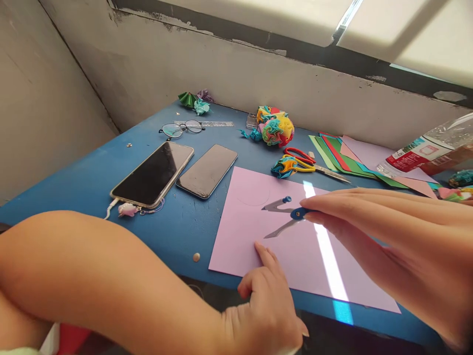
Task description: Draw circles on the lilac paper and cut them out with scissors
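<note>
A sheet of pale purple paper [236, 236] lies at the near edge of the blue table, with a faint round pencil line [254, 204] in its upper left part. Over the sheet, my right hand [384, 236] pinches the blue top of a drawing compass [298, 213] between thumb and fingers. The compass is tilted, its legs spread and pointing left. My left hand [268, 305] holds nothing; its index finger stretches onto the paper's lower part, near the needle leg's tip, and the other fingers are partly bent.
Two phones [153, 172] lie left of the paper. Beyond are eyeglasses [181, 128], a clear ruler [218, 124] and a colourful ruffled ball [277, 128]. Scissors [318, 167], coloured paper sheets [340, 158] and a plastic bottle [424, 148] lie to the right.
</note>
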Available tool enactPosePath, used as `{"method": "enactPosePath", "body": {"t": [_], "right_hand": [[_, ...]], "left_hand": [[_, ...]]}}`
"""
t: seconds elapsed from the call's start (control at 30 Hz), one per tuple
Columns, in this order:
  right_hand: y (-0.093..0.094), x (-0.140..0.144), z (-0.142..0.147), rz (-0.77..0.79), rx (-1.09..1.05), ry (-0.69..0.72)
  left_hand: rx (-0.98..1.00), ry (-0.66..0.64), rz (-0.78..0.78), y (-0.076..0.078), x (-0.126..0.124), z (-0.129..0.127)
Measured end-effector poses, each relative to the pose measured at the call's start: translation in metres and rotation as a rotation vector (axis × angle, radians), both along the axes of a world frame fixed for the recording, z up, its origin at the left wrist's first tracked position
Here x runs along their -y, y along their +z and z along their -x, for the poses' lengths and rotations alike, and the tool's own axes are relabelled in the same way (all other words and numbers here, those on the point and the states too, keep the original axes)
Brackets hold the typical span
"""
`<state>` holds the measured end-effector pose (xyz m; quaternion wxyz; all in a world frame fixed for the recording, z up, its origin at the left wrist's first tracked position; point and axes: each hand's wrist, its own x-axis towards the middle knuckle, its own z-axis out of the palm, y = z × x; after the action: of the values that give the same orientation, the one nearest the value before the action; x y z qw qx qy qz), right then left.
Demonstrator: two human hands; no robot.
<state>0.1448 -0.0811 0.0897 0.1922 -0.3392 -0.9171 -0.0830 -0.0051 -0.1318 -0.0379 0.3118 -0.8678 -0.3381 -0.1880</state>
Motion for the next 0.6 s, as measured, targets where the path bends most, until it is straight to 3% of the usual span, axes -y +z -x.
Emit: {"method": "enactPosePath", "body": {"t": [0.27, 0.33, 0.4, 0.47, 0.53, 0.6], "right_hand": [[0.0, -0.001, 0.0, -0.004, -0.028, 0.033], [0.0, -0.001, 0.0, -0.021, -0.019, 0.02], [-0.002, 0.0, -0.001, -0.017, -0.005, 0.01], [-0.003, 0.0, -0.003, -0.006, -0.013, -0.001], [-0.004, 0.0, -0.004, -0.011, -0.028, -0.009], [-0.005, 0.0, -0.004, -0.009, -0.034, -0.006]], "left_hand": [[-0.122, -0.061, -0.062, 0.005, -0.009, 0.004], [-0.322, -0.086, -0.115, 0.008, -0.009, 0.006], [-0.739, -0.062, -0.253, 0.007, -0.006, 0.007], [-1.342, 0.04, -0.579, 0.0, -0.002, 0.007], [-1.963, 0.169, -1.15, -0.01, 0.001, 0.008], [-2.462, 0.304, -1.741, -0.019, 0.001, 0.011]]}}
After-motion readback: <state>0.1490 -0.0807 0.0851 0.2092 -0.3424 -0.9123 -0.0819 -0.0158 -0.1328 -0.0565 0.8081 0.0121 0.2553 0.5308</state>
